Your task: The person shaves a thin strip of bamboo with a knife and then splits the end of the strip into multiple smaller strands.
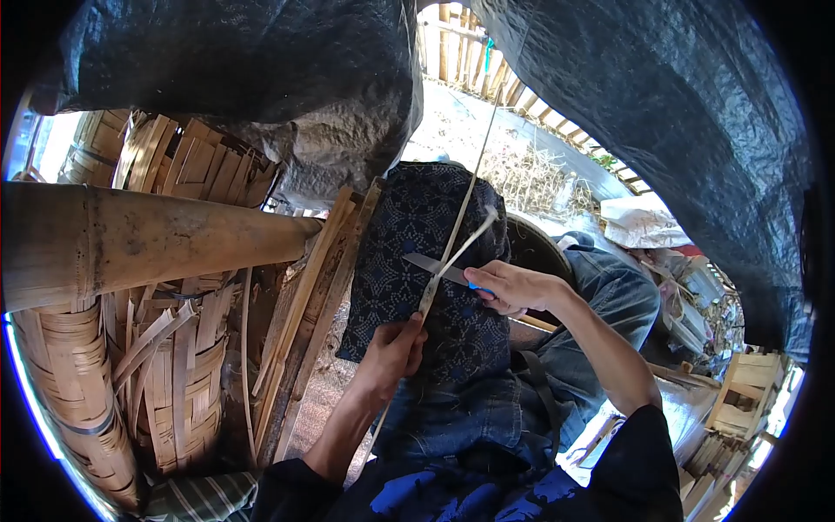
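Observation:
My right hand (515,288) is closed around the blue handle of a knife (426,264), its blade pointing left. The blade lies across a thin bamboo strip (464,209), where a pale sliver (477,233) parts from it and curls up to the right. My left hand (396,352) pinches the strip just below the blade. The strip runs from the top of the view, past my left hand, toward my lap. Under both hands a dark patterned cloth (391,217) covers my lap. The fingertips of my right hand are partly hidden.
A thick bamboo pole (174,239) reaches in from the left, near upright wooden slats (313,322). Woven bamboo baskets (74,383) stand at the left. Dark plastic sheeting (243,61) hangs overhead. At the right are plastic bags (644,222) and a wooden crate (748,387).

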A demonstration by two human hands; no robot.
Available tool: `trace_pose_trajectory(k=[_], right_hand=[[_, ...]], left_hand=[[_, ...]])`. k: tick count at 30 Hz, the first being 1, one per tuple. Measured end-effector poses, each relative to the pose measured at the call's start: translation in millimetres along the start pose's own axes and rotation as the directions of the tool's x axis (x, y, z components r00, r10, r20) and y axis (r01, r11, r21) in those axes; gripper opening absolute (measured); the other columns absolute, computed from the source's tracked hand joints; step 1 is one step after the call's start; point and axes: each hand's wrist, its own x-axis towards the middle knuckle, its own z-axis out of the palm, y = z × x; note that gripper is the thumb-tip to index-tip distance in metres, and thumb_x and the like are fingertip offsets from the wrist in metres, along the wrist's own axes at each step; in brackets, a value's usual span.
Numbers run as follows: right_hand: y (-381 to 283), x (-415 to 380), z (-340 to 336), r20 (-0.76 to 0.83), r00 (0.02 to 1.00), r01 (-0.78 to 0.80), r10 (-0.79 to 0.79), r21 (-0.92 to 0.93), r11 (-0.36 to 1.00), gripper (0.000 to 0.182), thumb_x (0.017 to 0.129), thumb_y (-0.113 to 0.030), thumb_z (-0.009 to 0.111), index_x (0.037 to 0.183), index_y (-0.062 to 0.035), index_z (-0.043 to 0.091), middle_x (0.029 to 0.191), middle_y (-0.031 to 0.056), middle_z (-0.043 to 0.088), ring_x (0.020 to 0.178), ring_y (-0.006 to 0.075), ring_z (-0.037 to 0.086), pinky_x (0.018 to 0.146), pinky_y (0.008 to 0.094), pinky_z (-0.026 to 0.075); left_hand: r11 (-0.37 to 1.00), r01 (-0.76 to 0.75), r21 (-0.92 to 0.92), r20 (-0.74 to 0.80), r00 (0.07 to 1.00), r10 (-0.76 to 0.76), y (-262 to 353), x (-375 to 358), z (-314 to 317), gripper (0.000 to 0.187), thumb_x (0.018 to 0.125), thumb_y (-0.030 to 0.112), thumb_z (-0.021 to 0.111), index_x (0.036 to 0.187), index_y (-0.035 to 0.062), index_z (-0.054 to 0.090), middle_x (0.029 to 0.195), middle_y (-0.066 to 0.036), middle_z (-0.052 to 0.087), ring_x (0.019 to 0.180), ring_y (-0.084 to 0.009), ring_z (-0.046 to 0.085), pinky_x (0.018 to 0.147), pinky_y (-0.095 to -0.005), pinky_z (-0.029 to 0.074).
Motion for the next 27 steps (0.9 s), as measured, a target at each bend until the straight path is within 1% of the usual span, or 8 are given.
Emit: trace_pose_trajectory(k=[8, 9, 10, 11, 14, 21, 23, 27], right_hand=[[6.2, 0.8, 5.9, -0.062, 0.997, 0.024, -0.037, -0.190, 0.981, 0.052, 0.098, -0.046, 0.039, 0.062, -0.0081, 0.036, 0.045, -0.0016, 0.029, 0.034, 0.0120, 0.026, 0.033, 0.0286, 0.019], [11.1, 6.8, 13.4, -0.168, 0.847, 0.389, -0.505, -0.452, 0.803, 0.049, 0.097, -0.041, 0.044, 0.063, -0.0057, 0.038, 0.044, 0.0050, 0.033, 0.032, 0.0193, 0.029, 0.034, 0.0316, 0.023], [12.7, 9.6, 18.5, -0.121, 0.496, 0.578, -0.860, -0.693, 0.431, 0.046, 0.096, -0.035, 0.049, 0.064, -0.0033, 0.041, 0.043, 0.0115, 0.038, 0.031, 0.0267, 0.033, 0.034, 0.0346, 0.026], [13.4, 0.8, 17.9, -0.128, 0.600, 0.416, -0.789, -0.793, 0.445, 0.034, 0.093, -0.025, 0.055, 0.069, -0.0005, 0.049, 0.054, 0.0204, 0.047, 0.046, 0.0367, 0.047, 0.046, 0.0402, 0.038], [4.8, -4.3, 17.8, -0.116, 0.805, 0.213, -0.582, -0.859, 0.466, 0.032, 0.093, -0.025, 0.054, 0.072, -0.0016, 0.051, 0.055, 0.0189, 0.048, 0.052, 0.0350, 0.051, 0.049, 0.0410, 0.040], [26.8, 11.6, 10.2, -0.143, 0.564, 0.553, -0.813, -0.666, 0.501, 0.042, 0.096, -0.037, 0.048, 0.071, -0.0043, 0.043, 0.042, 0.0081, 0.039, 0.032, 0.0229, 0.038, 0.033, 0.0328, 0.029], [7.1, 1.7, 2.9, 0.019, 0.996, 0.084, -0.085, 0.035, 0.996, 0.047, 0.097, -0.047, 0.041, 0.068, -0.0103, 0.038, 0.044, -0.0044, 0.030, 0.034, 0.0086, 0.028, 0.033, 0.0255, 0.021], [1.0, 1.5, -4.1, 0.176, 0.980, -0.135, 0.095, 0.230, 0.964, 0.049, 0.095, -0.055, 0.036, 0.066, -0.0159, 0.031, 0.050, -0.0091, 0.022, 0.040, 0.0035, 0.017, 0.035, 0.0213, 0.014]], left_hand=[[0.998, -0.023, 0.066, -0.044, 0.999, 0.026, -4.7, -2.4, 5.3, 0.036, 0.096, 0.032, 0.049, 0.070, 0.0072, 0.049, 0.051, 0.005, 0.033, 0.040, -0.0040, 0.025, 0.038, -0.0236, 0.016], [0.998, -0.026, 0.063, -0.043, 0.999, 0.028, -4.9, -1.6, 5.4, 0.036, 0.096, 0.032, 0.049, 0.070, 0.0072, 0.049, 0.051, 0.005, 0.033, 0.040, -0.0040, 0.025, 0.038, -0.0236, 0.016], [0.999, -0.027, 0.036, -0.059, 0.998, 0.029, -6.4, -1.4, 5.4, 0.035, 0.096, 0.032, 0.049, 0.071, 0.0072, 0.050, 0.052, 0.005, 0.033, 0.040, -0.0040, 0.025, 0.038, -0.0234, 0.016], [0.999, -0.032, 0.011, -0.070, 0.997, 0.032, -7.1, -0.1, 5.6, 0.035, 0.096, 0.031, 0.049, 0.071, 0.0071, 0.050, 0.053, 0.005, 0.034, 0.040, -0.0040, 0.025, 0.038, -0.0232, 0.016], [0.999, -0.029, -0.020, -0.067, 0.997, 0.028, -6.2, 1.2, 3.6, 0.034, 0.096, 0.031, 0.050, 0.071, 0.0071, 0.051, 0.054, 0.005, 0.035, 0.040, -0.0040, 0.025, 0.038, -0.0226, 0.016], [1.000, -0.007, -0.026, -0.069, 0.998, 0.006, -5.2, -0.4, 8.2, 0.036, 0.096, 0.032, 0.050, 0.071, 0.0069, 0.050, 0.053, 0.006, 0.035, 0.039, -0.0037, 0.025, 0.038, -0.0223, 0.015], [0.998, -0.057, 0.010, -0.044, 0.997, 0.057, -7.8, -0.2, 6.6, 0.037, 0.096, 0.033, 0.049, 0.070, 0.0068, 0.050, 0.052, 0.006, 0.034, 0.039, -0.0034, 0.026, 0.037, -0.0225, 0.015], [0.997, -0.039, 0.067, -0.073, 0.996, 0.044, -3.2, -1.7, 12.1, 0.038, 0.097, 0.034, 0.048, 0.070, 0.0069, 0.049, 0.051, 0.006, 0.033, 0.039, -0.0034, 0.025, 0.036, -0.0227, 0.015]])
